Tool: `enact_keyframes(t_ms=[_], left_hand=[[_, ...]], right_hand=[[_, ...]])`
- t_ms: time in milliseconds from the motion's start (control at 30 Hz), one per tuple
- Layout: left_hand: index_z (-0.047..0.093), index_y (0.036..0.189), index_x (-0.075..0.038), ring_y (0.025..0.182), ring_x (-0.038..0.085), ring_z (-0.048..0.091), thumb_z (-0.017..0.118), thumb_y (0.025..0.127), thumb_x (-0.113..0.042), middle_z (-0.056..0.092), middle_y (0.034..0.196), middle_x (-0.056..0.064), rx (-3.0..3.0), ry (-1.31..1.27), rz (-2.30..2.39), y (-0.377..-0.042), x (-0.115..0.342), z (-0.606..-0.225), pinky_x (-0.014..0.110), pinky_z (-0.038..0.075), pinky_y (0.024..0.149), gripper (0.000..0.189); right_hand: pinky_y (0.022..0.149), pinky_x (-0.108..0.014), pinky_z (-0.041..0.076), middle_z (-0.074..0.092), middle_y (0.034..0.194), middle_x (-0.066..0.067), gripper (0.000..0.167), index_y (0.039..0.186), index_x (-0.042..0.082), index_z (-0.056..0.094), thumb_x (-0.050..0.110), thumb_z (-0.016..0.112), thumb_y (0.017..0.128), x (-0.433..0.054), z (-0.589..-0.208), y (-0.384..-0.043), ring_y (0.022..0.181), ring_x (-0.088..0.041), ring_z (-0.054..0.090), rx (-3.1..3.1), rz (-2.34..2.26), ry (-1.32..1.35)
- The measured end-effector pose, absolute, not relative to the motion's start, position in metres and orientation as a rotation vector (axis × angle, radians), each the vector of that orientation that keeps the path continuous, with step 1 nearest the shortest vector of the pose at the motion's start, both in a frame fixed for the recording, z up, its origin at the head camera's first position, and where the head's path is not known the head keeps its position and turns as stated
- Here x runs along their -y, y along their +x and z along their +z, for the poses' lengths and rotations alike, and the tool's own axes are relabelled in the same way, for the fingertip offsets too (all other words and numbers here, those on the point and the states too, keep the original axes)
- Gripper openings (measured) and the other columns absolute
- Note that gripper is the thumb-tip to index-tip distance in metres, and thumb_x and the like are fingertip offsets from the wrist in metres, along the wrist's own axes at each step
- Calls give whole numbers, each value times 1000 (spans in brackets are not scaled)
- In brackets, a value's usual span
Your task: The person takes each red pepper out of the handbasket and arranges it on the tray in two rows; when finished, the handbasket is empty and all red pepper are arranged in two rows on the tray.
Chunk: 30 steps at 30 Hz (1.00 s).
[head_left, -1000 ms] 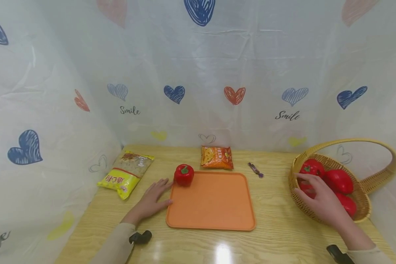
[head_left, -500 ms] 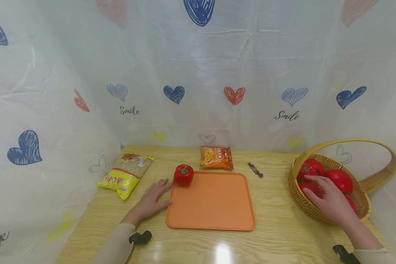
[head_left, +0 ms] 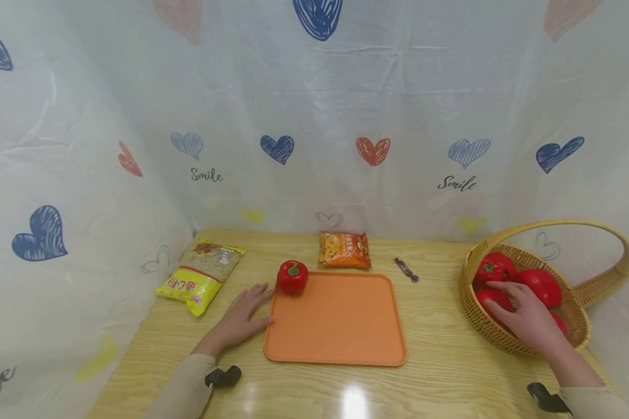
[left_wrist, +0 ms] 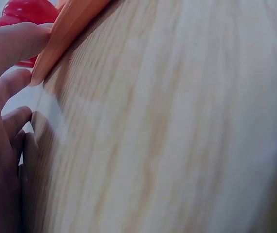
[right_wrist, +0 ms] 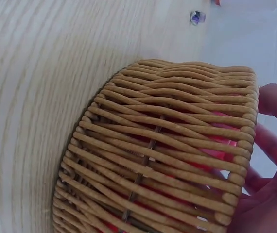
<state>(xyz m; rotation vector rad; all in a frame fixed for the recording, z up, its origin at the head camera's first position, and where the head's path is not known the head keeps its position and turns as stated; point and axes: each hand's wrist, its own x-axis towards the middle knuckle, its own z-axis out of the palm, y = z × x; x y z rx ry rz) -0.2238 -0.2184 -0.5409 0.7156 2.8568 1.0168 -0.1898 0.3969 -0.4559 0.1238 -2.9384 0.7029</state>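
Observation:
My left hand [head_left: 241, 319] rests on the table with its fingers spread at the left edge of an orange tray [head_left: 340, 326]. In the left wrist view its fingertips touch the tray's rim. A red bell pepper [head_left: 292, 279] with a green stem sits on the tray's back left corner. My right hand [head_left: 533, 320] reaches into a wicker basket [head_left: 474, 317], thumb and fingers apart over a red vegetable [head_left: 493, 301]. Several red vegetables lie in there, among them a red pepper [head_left: 540, 287]. The basket wall [right_wrist: 167, 131] partly hides the right fingers in the right wrist view.
A yellow snack bag [head_left: 201, 276] lies left of the tray. Behind the tray is an orange snack packet [head_left: 344, 250], and to its right a small purple-wrapped candy [head_left: 406, 270]. The basket's tall handle [head_left: 626, 250] arches over its opening. A heart-printed curtain [head_left: 320, 116] encloses the table.
My right hand has shifted right and slightly down into the basket, over the red vegetable at the near left, and has barely moved lately. The left hand stays in place.

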Motion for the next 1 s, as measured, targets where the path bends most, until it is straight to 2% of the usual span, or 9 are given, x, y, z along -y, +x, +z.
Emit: enact_keyframes(t_ms=[667, 1000], left_hand=[[45, 155, -11, 153, 38, 20, 67, 96, -43, 33, 163, 18, -2859, 719, 1020, -223, 218, -539, 57, 9, 124, 71], [44, 155, -11, 154, 38, 19, 68, 96, -44, 32, 163, 18, -2851, 709, 1030, -223, 219, -540, 57, 8, 124, 72]], right_hand=[[89, -78, 41, 40, 127, -41, 61, 135, -5, 57, 41, 69, 96, -404, -451, -201, 113, -57, 45, 3090, 658, 111], [88, -78, 42, 48, 124, -44, 63, 134, -4, 57, 43, 72, 94, -409, -450, -203, 113, -59, 47, 3106, 613, 159]])
